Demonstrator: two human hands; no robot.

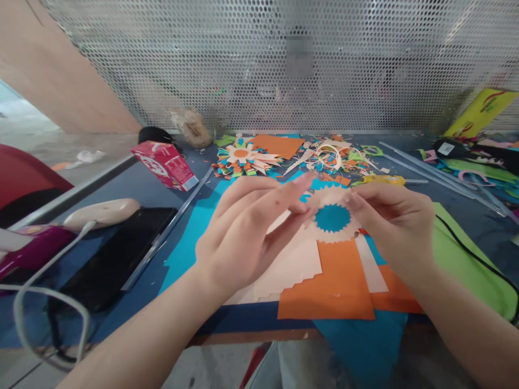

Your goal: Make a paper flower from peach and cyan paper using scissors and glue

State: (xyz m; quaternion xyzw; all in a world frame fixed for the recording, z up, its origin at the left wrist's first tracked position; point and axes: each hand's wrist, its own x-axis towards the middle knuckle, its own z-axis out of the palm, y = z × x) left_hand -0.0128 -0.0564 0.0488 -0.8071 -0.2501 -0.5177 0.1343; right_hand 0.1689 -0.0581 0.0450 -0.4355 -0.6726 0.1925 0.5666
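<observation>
Both hands hold a round cream paper cut-out with a blue toothed disc (333, 218) in its middle, just above the table. My left hand (247, 232) pinches its left edge with the fingers pressed together. My right hand (391, 224) grips its right edge, fingers curled. Under them lie orange (332, 281), cream (292, 267) and blue paper sheets (190, 237). A finished paper flower (245, 156) lies further back.
A heap of paper scraps (336, 154) lies at the back, with a perforated metal screen (259, 59) behind. A red carton (164, 163), a black phone (117, 254), a ruler (166, 232) and a white cable (48, 302) are left. A green pouch (466, 259) and coloured foam pieces (474, 167) are right.
</observation>
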